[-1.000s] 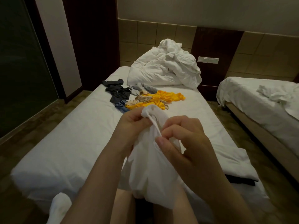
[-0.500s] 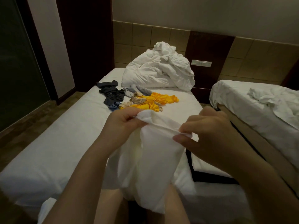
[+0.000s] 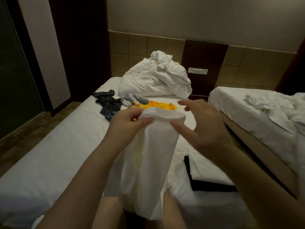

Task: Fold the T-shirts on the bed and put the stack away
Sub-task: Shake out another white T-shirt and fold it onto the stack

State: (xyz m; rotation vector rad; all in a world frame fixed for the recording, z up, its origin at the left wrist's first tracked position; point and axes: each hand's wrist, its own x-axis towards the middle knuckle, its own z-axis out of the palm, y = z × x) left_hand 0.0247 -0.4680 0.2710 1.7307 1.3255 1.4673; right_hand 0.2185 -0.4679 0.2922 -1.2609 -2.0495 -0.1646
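The left hand (image 3: 130,123) pinched the top hem of a white T-shirt (image 3: 156,154) between thumb and curled fingers, holding it up in front of the person. The right hand (image 3: 203,128) was spread wide and slightly blurred, gripping nothing. Its thumb lay at the shirt's right edge, though whether it touched the cloth could not be told. The shirt hung from the left hand in a long bunched column with an opening gaping at the top. Its lower end draped down over the person's knees and the near end of the bed (image 3: 57,154).

Just to the right of the hanging shirt, a folded white piece (image 3: 208,171) lay flat on the mattress on top of a folded black piece (image 3: 214,187).

Beyond the hands, unfolded clothes were scattered across the middle of the bed. A yellow garment (image 3: 158,105) was partly hidden behind the held shirt, with a grey garment (image 3: 137,98) beside it and a dark garment (image 3: 109,103) further left. A crumpled white duvet (image 3: 156,80) was heaped at the head of the bed. A second bed (image 3: 247,109) with rumpled white linen stood to the right, and a switch plate (image 3: 198,71) sat on the dark wall panel between the two.
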